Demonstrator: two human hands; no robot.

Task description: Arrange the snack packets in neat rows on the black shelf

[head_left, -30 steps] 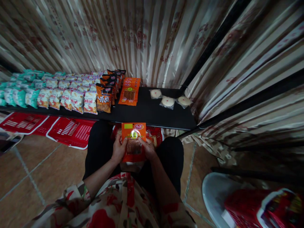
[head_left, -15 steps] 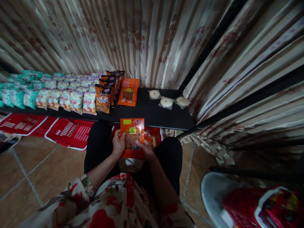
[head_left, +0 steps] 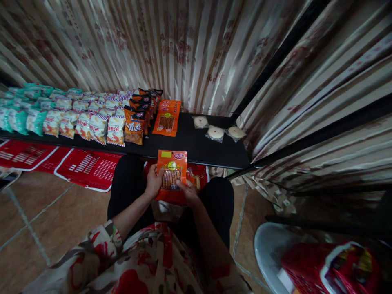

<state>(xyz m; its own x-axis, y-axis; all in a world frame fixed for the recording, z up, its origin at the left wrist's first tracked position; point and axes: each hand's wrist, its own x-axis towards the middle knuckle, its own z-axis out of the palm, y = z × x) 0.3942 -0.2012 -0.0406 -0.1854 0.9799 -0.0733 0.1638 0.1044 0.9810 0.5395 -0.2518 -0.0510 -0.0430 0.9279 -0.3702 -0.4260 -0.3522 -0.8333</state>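
Note:
Between my knees I hold an orange snack packet (head_left: 172, 165) upright in front of the shelf, its clear window showing brown sticks. My left hand (head_left: 154, 181) grips its left edge with the thumb on the front. On the lower right side, my right hand (head_left: 189, 192) is closed round it, thumb over the window; the fingers behind are hidden. Similar orange packets (head_left: 167, 118) lie overlapped on the black shelf (head_left: 192, 149). Left of them stand orange-and-black snack bags (head_left: 134, 127).
White snack bags (head_left: 115, 130) and teal bags (head_left: 35, 121) fill the shelf's left part. Several round white items in clear wrap (head_left: 215, 132) lie at the right. Red baskets (head_left: 88, 169) stand below. A grey-white stool (head_left: 265, 249) and a red basket (head_left: 306, 265) are at lower right.
The packet and both hands have shifted very slightly right and up in the picture as the view moved a little. My grip looks the same.

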